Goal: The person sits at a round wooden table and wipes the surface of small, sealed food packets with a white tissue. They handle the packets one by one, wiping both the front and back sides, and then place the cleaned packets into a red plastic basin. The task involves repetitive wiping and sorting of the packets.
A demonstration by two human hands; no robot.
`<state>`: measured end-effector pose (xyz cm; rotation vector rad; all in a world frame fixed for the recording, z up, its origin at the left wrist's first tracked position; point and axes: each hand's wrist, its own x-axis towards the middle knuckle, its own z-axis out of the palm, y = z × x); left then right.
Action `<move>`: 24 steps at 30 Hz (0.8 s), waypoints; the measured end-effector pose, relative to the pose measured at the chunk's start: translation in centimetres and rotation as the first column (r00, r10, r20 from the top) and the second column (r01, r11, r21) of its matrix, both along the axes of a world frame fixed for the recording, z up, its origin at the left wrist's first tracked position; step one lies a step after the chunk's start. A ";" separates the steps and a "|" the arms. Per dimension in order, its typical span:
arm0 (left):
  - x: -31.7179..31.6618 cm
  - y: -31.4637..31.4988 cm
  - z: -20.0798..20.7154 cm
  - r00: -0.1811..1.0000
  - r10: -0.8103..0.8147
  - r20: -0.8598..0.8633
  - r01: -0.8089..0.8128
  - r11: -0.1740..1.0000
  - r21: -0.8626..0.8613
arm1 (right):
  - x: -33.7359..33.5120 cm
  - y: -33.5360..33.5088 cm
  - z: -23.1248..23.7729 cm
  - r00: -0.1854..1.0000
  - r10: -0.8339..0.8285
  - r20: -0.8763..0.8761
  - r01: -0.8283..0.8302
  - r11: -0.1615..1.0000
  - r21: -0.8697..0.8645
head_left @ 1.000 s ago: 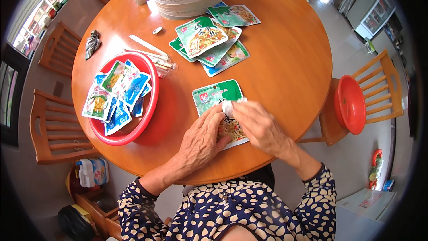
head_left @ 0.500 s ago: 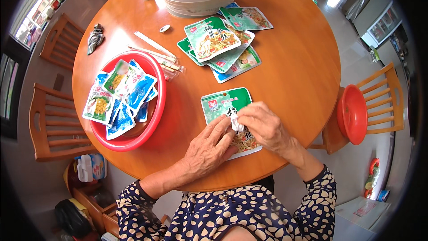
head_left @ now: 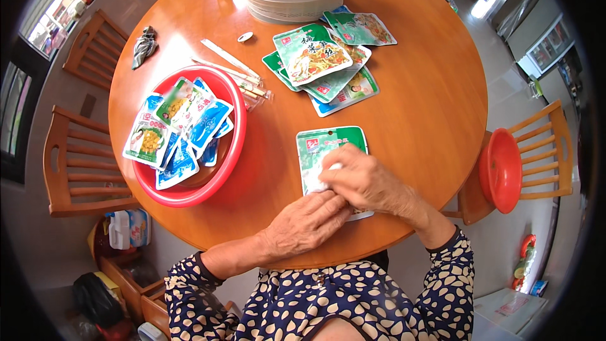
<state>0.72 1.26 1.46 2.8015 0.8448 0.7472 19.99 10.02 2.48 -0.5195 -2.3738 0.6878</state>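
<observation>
A green and white food pouch (head_left: 347, 136) lies flat near the table's front edge, its lower part mostly covered by my hands. My right hand (head_left: 369, 180) pinches a crumpled white tissue (head_left: 317, 180) and presses it on the left side of the pouch. Below it, my left hand (head_left: 308, 224) rests flat over the pouch's lower part, fingers stretched out and close to the right hand. Farther back lies a loose pile of similar green pouches (head_left: 312, 57).
On the left of the round wooden table (head_left: 429, 88) stands a red basin (head_left: 237, 132) with several blue and green pouches. Wrapped chopsticks (head_left: 233, 63) lie behind it. Stacked teal and cream baskets (head_left: 293, 0) stand at the back. A red bowl (head_left: 504, 170) sits on a chair at right.
My right hand has swept the tissue leftward over the pouch. My left hand has slid down toward the pouch's near edge. The whole view has shifted slightly.
</observation>
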 end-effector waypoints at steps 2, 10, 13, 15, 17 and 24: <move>0.2 -0.3 -0.1 1.000 0.013 -0.023 -0.013 1.000 0.022 | -0.2 0.0 -0.6 0.997 0.021 0.075 -0.022 1.000 0.021; 1.0 -1.0 -0.1 0.996 0.069 0.047 -0.067 0.997 -0.048 | -1.4 2.4 -1.2 0.986 -0.149 0.074 0.140 0.983 0.116; 1.1 -1.0 0.1 0.996 0.076 0.040 -0.075 0.997 -0.023 | -1.3 3.3 -1.8 0.961 -0.277 0.025 0.275 0.959 0.075; 1.0 -1.0 0.0 0.997 0.072 0.005 -0.072 0.997 0.004 | -1.4 3.3 -1.6 0.935 -0.356 0.001 0.356 0.934 -0.017; 0.9 -0.9 -0.2 0.998 0.060 -0.024 -0.059 0.998 0.036 | -1.1 2.5 -1.2 0.935 -0.356 -0.012 0.352 0.929 -0.114; 0.6 -1.5 -0.2 0.992 0.043 -0.115 -0.035 0.997 0.070 | -1.5 1.6 -1.2 0.980 -0.179 0.089 0.168 0.978 0.120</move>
